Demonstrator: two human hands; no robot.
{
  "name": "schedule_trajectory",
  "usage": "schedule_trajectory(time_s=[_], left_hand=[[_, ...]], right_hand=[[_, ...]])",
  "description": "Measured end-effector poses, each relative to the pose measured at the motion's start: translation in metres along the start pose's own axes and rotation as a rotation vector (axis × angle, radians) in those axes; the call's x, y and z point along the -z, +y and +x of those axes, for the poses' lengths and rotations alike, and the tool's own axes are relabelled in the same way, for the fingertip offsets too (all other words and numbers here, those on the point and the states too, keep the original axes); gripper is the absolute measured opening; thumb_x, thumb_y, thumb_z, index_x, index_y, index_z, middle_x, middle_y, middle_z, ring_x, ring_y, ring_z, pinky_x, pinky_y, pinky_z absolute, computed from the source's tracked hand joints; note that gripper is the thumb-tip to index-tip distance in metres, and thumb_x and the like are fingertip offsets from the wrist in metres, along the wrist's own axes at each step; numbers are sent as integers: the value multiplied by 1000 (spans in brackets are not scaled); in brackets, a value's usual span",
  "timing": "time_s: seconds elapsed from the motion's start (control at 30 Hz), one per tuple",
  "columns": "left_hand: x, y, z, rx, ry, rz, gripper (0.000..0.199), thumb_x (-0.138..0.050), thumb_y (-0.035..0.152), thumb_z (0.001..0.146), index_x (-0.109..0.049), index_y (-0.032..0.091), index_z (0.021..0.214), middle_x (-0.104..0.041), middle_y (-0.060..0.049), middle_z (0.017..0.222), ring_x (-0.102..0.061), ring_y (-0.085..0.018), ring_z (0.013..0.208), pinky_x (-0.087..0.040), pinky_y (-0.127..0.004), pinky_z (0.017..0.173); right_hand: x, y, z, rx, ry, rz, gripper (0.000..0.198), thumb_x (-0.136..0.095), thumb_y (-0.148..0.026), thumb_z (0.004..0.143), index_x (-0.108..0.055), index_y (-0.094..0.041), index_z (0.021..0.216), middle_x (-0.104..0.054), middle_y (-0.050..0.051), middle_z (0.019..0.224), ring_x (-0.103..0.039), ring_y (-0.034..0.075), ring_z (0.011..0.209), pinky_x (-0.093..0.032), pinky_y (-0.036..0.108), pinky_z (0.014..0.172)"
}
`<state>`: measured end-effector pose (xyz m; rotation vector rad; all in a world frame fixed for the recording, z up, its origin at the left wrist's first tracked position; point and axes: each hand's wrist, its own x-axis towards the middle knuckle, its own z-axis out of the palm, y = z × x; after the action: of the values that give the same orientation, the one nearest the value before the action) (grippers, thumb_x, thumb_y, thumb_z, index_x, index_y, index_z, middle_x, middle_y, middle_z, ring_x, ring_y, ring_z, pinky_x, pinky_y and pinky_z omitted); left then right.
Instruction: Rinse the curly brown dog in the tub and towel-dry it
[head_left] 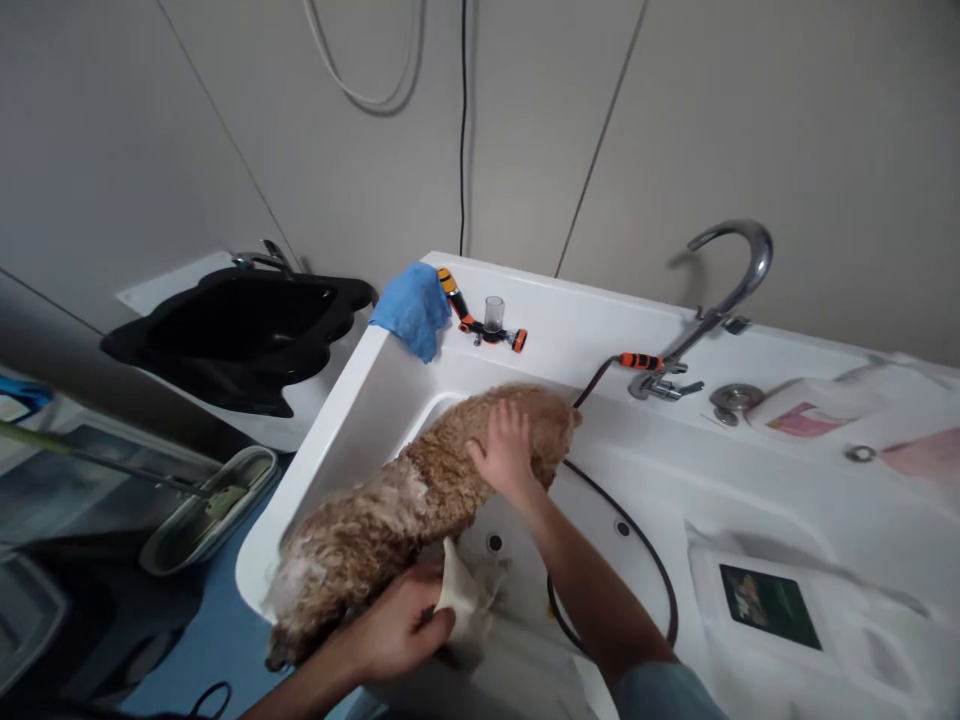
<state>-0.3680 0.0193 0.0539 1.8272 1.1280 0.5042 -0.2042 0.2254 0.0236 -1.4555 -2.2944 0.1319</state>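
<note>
A wet, curly brown dog (442, 470) stands in a white tub (337, 400), with pale lather on its back and head. Its nose points down over the tub's front left edge. My right hand (506, 445) lies flat on the rear of its back, fingers out. Beside the dog's chest, my left hand (409, 615) is closed on a pale cloth-like piece (466, 600), whose exact kind I cannot make out. The fingertips of this hand are partly hidden. A dark hose (652, 530) curves over the tub floor behind my right forearm.
A blue cloth (415, 308) hangs over the tub's corner beside an orange-and-black spray nozzle (487, 325). The chrome faucet (742, 280) rises at the back. White jugs (810, 610) occupy the right side. To the left are a black basin (240, 330) and a mop (217, 500).
</note>
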Motion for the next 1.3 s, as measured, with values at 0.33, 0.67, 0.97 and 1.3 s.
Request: schedule_trajectory(time_s=[0.33,0.67,0.97,1.3], left_hand=[[6,-7,16,37,-104,-207,11,-48,21,84,-51,18,74,-64,-2,86,-56,-15,81,-43,-24,77],[6,-9,10,1,-78,-243,10,-47,20,85,-53,19,77,-64,-3,86,-57,-17,85,-44,-26,82],[5,-7,8,39,-83,-201,16,-46,24,88,-47,19,72,-60,-2,83,-51,-15,80,-42,-25,77],[3,-9,2,163,-94,-239,22,-50,31,89,-53,18,72,-60,1,74,-51,-13,72,-44,-22,72]], right_hand=[[-42,-35,-62,369,-66,165,59,-50,-28,96,-50,-3,149,-44,20,158,-33,30,152,-27,48,125],[-58,-43,-88,421,-89,202,62,-51,-21,90,-48,-7,151,-47,18,157,-37,28,151,-35,46,123],[-60,-42,-104,525,-125,215,54,-55,-19,95,-51,-7,148,-51,20,154,-38,27,150,-36,45,122],[-69,-15,-135,607,-176,432,50,-48,-24,94,-57,-13,142,-58,16,148,-46,26,144,-45,44,115]])
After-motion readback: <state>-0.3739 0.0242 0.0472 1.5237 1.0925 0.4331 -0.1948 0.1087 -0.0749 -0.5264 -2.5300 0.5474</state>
